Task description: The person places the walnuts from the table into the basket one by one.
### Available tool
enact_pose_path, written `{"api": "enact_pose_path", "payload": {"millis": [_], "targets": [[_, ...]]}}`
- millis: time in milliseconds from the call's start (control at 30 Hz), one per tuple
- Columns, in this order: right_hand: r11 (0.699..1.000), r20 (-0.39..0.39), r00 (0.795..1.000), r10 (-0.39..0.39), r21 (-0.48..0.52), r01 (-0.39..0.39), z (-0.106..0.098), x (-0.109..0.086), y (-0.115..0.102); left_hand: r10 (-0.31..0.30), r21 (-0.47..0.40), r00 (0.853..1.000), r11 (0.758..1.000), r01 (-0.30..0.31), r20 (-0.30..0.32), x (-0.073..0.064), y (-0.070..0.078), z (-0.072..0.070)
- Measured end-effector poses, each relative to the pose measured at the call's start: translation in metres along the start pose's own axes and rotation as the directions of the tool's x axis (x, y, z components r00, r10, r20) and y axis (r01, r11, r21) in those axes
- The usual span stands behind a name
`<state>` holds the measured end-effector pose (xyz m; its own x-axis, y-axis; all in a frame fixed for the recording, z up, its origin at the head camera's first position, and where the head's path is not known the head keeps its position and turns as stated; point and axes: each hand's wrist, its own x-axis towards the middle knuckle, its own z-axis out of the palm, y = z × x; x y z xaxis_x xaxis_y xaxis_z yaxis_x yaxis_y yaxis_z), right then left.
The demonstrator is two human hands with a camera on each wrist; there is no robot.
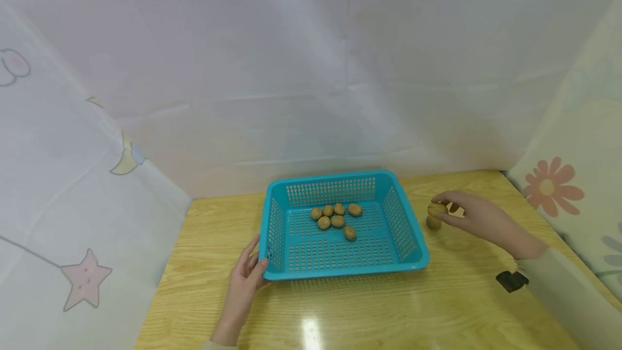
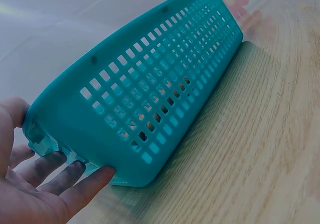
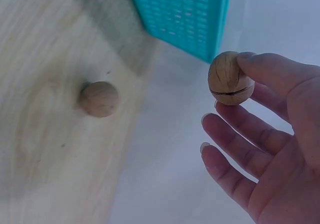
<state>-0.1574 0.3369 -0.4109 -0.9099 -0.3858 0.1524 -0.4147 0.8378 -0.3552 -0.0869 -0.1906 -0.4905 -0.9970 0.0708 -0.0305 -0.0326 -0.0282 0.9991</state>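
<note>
A turquoise plastic basket (image 1: 347, 271) with perforated sides sits on the table, and several walnuts (image 1: 337, 221) lie loose on its floor. At its front left corner my left hand (image 1: 245, 271) grips the rim. In the left wrist view the fingertips (image 2: 106, 173) press against the end wall while the thumb lies at the rim. Right of the basket, my right hand (image 1: 478, 220) pinches a walnut (image 3: 231, 78) between thumb and fingers, raised above the table. Another walnut (image 3: 99, 99) rests on the wood just below it.
The light wooden table (image 1: 204, 296) backs onto a pale hanging sheet (image 1: 291, 80). Printed cloth with a star (image 1: 86, 281) borders the left side, and one with a red flower (image 1: 549, 188) the right. A black device (image 1: 512, 281) is at the right wrist.
</note>
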Motion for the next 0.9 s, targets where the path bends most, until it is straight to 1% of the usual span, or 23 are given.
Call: {"api": "enact_pose_path", "payload": {"millis": [100, 233, 400, 533, 633, 733, 900], "targets": [[1.0, 0.017, 1.0, -0.009, 0.013, 0.009, -0.006, 0.013, -0.012, -0.001, -0.001, 1.0, 1.0, 0.001, -0.002, 0.0, 0.001, 0.0], [0.999, 0.027, 0.999, -0.042, 0.023, 0.042, -0.011, 0.031, -0.029, 0.002, 0.004, 1.0, 1.0, -0.002, 0.0, -0.001, 0.001, 0.0], [0.996, 0.031, 0.996, -0.087, 0.022, 0.086, -0.012, 0.052, -0.051, 0.006, 0.002, 1.0, 1.0, -0.006, 0.005, -0.001, 0.001, 0.0], [0.988, 0.033, 0.989, -0.145, 0.053, 0.143, -0.004, 0.07, -0.066, 0.007, 0.006, 1.0, 1.0, -0.007, 0.005, -0.002, 0.0, 0.0], [0.977, 0.035, 0.979, -0.202, 0.072, 0.199, 0.006, 0.083, -0.076, 0.003, 0.003, 1.0, 1.0, -0.003, -0.002, -0.002, 0.001, 0.001], [0.968, 0.036, 0.969, -0.244, 0.071, 0.241, 0.017, 0.095, -0.085, -0.001, 0.004, 1.0, 1.0, 0.001, -0.008, -0.002, 0.001, 0.001], [0.955, 0.077, 0.955, -0.285, 0.105, 0.276, 0.036, 0.113, -0.102, 0.004, 0.001, 1.0, 1.0, -0.004, -0.001, -0.002, 0.0, 0.001]]}}
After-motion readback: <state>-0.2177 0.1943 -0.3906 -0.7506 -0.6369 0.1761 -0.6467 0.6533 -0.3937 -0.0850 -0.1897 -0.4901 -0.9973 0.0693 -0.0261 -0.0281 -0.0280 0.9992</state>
